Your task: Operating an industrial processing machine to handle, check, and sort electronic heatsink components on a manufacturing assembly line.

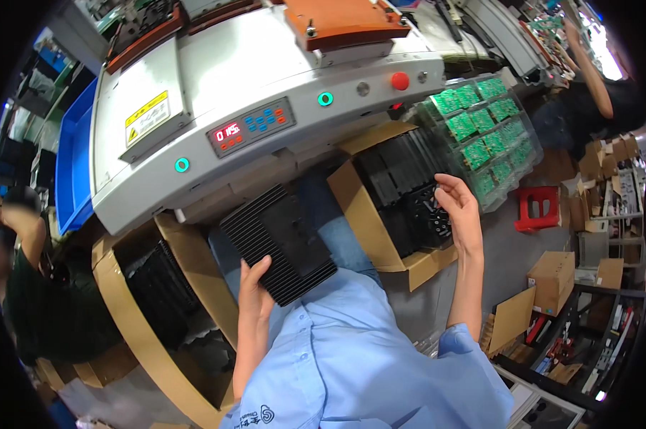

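Note:
My left hand (255, 286) grips the lower left edge of a black ribbed plate (294, 250), thumb on top. The plate is tilted over my lap, with fins along its sides and a smooth middle strip. To the right, my right hand (460, 207) is raised over an open cardboard box (366, 218), its thumb and fingers pinched together. Whatever is between those fingertips is too small to make out. Inside that box are black panels (391, 171) in a row and a heap of small dark parts (431, 220), just below my right fingers.
A white machine (258, 79) with a control panel and a red button (400, 81) stands ahead. Clear trays of green circuit boards (480, 129) lie at right, near a red stool (538, 209). Another open carton (133, 307) holds black parts. Other people work on both sides.

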{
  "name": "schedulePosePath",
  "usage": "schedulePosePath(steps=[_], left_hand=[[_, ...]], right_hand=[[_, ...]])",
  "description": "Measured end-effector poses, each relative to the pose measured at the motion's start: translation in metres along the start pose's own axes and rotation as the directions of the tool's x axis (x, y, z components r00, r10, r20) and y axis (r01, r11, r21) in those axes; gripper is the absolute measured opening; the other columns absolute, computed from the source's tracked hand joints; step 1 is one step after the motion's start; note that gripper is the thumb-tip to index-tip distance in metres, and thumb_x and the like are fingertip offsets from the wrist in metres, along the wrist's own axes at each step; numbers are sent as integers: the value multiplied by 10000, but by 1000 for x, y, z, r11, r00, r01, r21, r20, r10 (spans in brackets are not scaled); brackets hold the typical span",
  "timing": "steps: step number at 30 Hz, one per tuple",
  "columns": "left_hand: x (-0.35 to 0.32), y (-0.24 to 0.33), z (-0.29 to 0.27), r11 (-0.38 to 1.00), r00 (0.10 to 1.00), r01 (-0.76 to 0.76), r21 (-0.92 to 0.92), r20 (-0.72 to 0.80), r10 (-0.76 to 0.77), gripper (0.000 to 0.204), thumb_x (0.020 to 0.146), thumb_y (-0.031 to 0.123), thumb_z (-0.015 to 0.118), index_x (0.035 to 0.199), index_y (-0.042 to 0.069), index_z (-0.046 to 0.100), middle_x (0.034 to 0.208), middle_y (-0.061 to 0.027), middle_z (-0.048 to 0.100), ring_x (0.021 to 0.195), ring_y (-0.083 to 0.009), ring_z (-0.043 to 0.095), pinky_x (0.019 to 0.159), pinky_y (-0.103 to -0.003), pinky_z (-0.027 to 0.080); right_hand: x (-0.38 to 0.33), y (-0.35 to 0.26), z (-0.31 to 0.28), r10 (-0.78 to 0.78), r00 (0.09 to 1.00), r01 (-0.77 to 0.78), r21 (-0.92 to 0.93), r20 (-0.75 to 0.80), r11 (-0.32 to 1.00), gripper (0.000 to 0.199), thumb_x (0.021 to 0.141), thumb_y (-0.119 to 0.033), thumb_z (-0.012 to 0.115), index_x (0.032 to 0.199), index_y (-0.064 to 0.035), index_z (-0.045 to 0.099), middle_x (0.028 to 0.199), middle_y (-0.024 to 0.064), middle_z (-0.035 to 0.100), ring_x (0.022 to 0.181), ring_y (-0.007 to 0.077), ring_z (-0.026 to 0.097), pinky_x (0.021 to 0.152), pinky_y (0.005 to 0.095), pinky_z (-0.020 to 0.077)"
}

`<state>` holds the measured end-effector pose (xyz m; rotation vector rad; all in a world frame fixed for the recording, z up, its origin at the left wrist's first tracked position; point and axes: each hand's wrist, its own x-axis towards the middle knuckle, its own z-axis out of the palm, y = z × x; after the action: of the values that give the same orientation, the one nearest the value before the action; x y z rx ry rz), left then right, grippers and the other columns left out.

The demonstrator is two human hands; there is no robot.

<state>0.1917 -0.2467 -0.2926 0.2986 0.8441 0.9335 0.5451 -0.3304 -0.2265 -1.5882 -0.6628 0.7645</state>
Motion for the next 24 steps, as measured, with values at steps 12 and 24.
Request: schedulePosePath(steps=[12,24], left_hand=[[-9,1,21,990,998,-3,139,55,-4,485,845,29,638,1285,53,434,1177,-79,570,1077,-168,579,934,-322,484],[-5,0,0,979,995,-2,203,93,-17,512,824,37,666,1284,49,439,1176,-80,573,1071,-168,580,937,-312,474]], right_hand=[[-35,20,145,118,851,-92,-75,512,993,223,875,-62,642,1091,-12,610,968,13,609,902,77,571,833,220,461],[-39,42,149,-31,907,116,-177,419,977,298,864,-98,664,1135,-36,555,1007,22,596,917,88,570,815,227,456]])
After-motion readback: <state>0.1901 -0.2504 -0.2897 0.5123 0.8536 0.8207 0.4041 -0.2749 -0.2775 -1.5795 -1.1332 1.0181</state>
